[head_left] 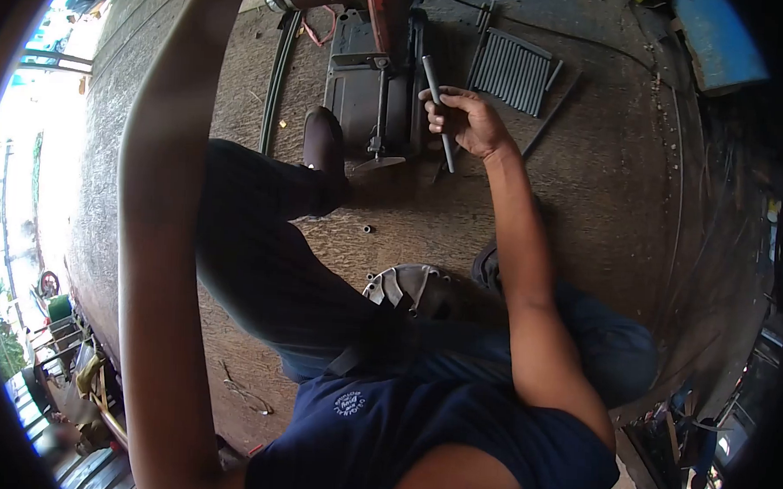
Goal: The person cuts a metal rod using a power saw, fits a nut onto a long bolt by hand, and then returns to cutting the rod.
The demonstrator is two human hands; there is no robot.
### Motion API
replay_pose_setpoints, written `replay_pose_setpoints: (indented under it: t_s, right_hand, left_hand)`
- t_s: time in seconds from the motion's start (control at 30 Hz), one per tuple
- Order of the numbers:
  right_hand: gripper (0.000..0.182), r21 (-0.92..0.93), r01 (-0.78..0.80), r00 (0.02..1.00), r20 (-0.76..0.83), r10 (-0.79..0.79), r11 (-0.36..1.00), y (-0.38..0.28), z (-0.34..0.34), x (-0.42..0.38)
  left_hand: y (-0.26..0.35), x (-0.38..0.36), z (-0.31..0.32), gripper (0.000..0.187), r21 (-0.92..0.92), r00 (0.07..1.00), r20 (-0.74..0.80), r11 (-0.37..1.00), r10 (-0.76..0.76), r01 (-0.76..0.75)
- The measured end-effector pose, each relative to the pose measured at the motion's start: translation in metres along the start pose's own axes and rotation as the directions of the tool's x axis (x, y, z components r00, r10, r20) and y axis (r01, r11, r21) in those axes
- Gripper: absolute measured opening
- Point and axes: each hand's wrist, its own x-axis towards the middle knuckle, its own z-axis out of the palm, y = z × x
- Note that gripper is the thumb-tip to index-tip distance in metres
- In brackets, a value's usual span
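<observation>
My right hand (468, 121) is closed around a short grey metal rod (431, 80), which tilts with its upper end away from me. Just left of it stands a cut-off machine with a red arm (378, 21) and a dark metal base (350, 98). A threaded vise screw (382, 104) with a handle (380, 163) lies along the base's near part. Up the left side stretches my left arm (173, 148), leaving the frame at the top near the machine; that hand is out of sight.
A row of cut grey rods (513, 72) lies on the ground right of the machine. Long bars (279, 87) lie to its left. A round metal casting (412, 285) and a small ring (367, 229) sit near my legs. A blue object (722, 40) stands at upper right.
</observation>
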Motion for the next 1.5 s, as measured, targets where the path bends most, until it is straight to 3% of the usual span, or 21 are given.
replay_pose_setpoints:
  t_s: [0.03,0.1,0.13,0.17,0.23,0.27,0.37,0.43,0.5,0.57,0.67,0.73,0.83,0.87,0.9,0.97,1.03,1.1,1.2,1.33,1.5]
  right_hand:
    - [0.027,-0.015,0.012,1.0,0.001,-0.012,1.0,-0.008,0.004,-0.004]
    - [0.027,-0.151,0.054,0.993,-0.095,-0.068,0.987,-0.026,0.014,-0.013]
    - [0.025,-0.194,0.082,0.994,-0.055,-0.095,0.977,-0.036,0.016,-0.015]
    - [0.025,-0.21,0.097,0.993,-0.05,-0.11,0.973,-0.045,0.024,-0.018]
    - [0.023,-0.307,0.164,0.973,-0.105,-0.204,0.937,-0.064,0.044,-0.023]
    - [0.02,-0.395,0.148,0.955,-0.181,-0.234,0.907,-0.073,0.047,-0.024]
    - [0.018,-0.529,0.259,0.916,-0.13,-0.379,0.808,-0.099,0.066,-0.035]
    - [0.014,-0.574,0.262,0.896,-0.153,-0.416,0.776,-0.113,0.075,-0.042]
    - [0.013,-0.618,0.399,0.811,-0.108,-0.576,0.677,-0.123,0.086,-0.048]
    - [0.011,-0.666,0.401,0.764,-0.136,-0.631,0.629,-0.131,0.098,-0.058]
    - [0.008,-0.588,0.549,0.598,-0.22,-0.771,0.594,-0.138,0.121,-0.074]
    - [0.007,-0.493,0.63,0.56,-0.248,-0.79,0.601,-0.14,0.126,-0.081]
    - [0.008,-0.29,0.751,0.518,-0.3,-0.801,0.594,-0.139,0.131,-0.084]
    - [0.01,-0.193,0.787,0.512,-0.327,-0.795,0.586,-0.139,0.133,-0.084]
    - [0.01,-0.191,0.789,0.513,-0.32,-0.797,0.584,-0.138,0.136,-0.084]
    - [0.01,-0.009,0.813,0.533,-0.39,-0.751,0.582,-0.136,0.142,-0.086]
    - [0.01,0.022,0.816,0.541,-0.383,-0.749,0.578,-0.132,0.144,-0.086]
    - [0.011,0.051,0.819,0.546,-0.373,-0.75,0.571,-0.132,0.147,-0.084]
    - [0.011,0.037,0.811,0.549,-0.39,-0.739,0.583,-0.125,0.153,-0.085]
    - [0.012,-0.011,0.811,0.523,-0.434,-0.733,0.585,-0.124,0.155,-0.084]
    - [0.012,-0.036,0.805,0.521,-0.432,-0.736,0.592,-0.122,0.153,-0.083]
  left_hand:
    - [-0.001,0.001,-0.004,0.041,0.006,1.0,-0.014,1.0,0.013,-0.013]
    - [-0.01,0.002,-0.001,0.036,0.298,0.993,-0.087,0.949,-0.075,0.098]
    - [-0.011,0.001,0.004,0.03,-0.471,0.727,-0.273,0.747,-0.63,0.47]
    - [0.024,-0.007,-0.016,0.032,-0.61,0.57,-0.184,0.548,-0.801,0.573]
    - [-0.068,0.014,0.051,0.03,-0.75,0.494,-0.521,0.65,-0.696,0.125]
    - [-0.055,0.016,0.042,0.03,-0.743,0.499,-0.535,0.661,-0.682,0.105]
    - [0.027,-0.008,0.027,0.033,-0.43,0.5,-0.698,0.858,-0.513,0.28]
    - [0.084,-0.03,0.027,0.044,-0.188,0.507,-0.771,0.898,-0.386,0.398]
    - [0.128,-0.044,0.024,0.033,-0.179,0.451,-0.839,0.937,-0.304,0.299]
    - [0.164,-0.062,0.019,0.026,-0.372,0.56,-0.761,0.927,-0.328,0.037]
    - [0.167,-0.07,0.029,0.025,-0.439,0.515,-0.775,0.898,-0.367,-0.021]
    - [0.163,-0.071,0.042,0.026,-0.499,0.513,-0.752,0.866,-0.414,-0.032]
    - [0.162,-0.068,0.062,0.027,-0.762,0.479,-0.636,0.59,-0.604,-0.268]
    - [0.162,-0.068,0.069,0.026,-0.826,0.533,-0.559,0.483,-0.635,-0.29]
    - [0.166,-0.069,0.074,0.026,-0.879,0.588,-0.477,0.368,-0.653,-0.303]
    - [0.188,-0.069,0.078,0.024,-0.947,0.693,-0.319,0.201,-0.646,-0.248]
    - [0.196,-0.063,0.087,0.026,-0.957,0.733,-0.289,0.171,-0.616,-0.234]
    - [0.214,-0.058,0.087,0.029,-0.984,0.833,-0.16,0.017,-0.53,-0.179]
    - [0.22,-0.052,0.086,0.033,-0.995,0.894,-0.09,0.07,-0.44,-0.066]
    - [0.23,-0.045,0.084,0.035,-0.979,0.908,-0.134,0.193,-0.397,-0.06]
    - [0.239,-0.044,0.084,0.041,-0.987,0.889,-0.094,-0.074,-0.447,-0.142]
